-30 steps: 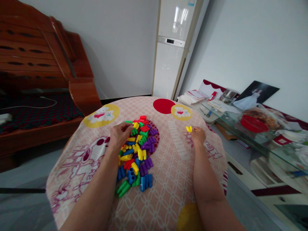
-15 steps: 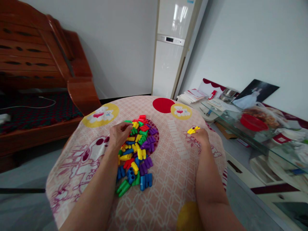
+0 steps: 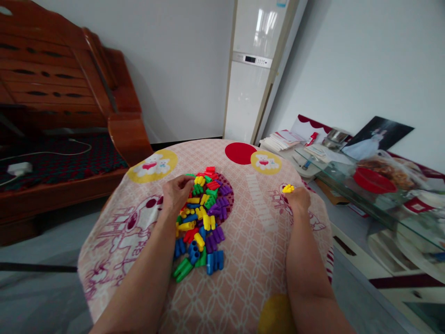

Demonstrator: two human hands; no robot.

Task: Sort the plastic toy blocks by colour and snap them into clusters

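Note:
My left hand (image 3: 176,191) is at the far left edge of a heap of plastic building blocks (image 3: 206,221), its fingers curled and pinched together. What lies between those fingertips, if anything, is hidden; a green block (image 3: 189,175) shows just beyond them. The heap mixes yellow, blue, red, green and purple tube-shaped blocks. Off to the right, apart from the heap, my right hand (image 3: 299,199) is closed on a yellow building block (image 3: 288,188) over the tablecloth's printed drawing. Its fingertips are partly hidden by the back of the hand.
A patterned pink cloth (image 3: 243,260) covers the round table. On the right stands a glass-topped cabinet (image 3: 333,185) with papers, a red bowl (image 3: 373,181) and a photo (image 3: 380,134). A wooden bench (image 3: 52,93) is at left, a tall white air conditioner (image 3: 246,93) behind.
The whole view has shifted slightly to the right. My right hand has moved a little rightward with the yellow block, which looks turned. My left hand stays at the heap's edge.

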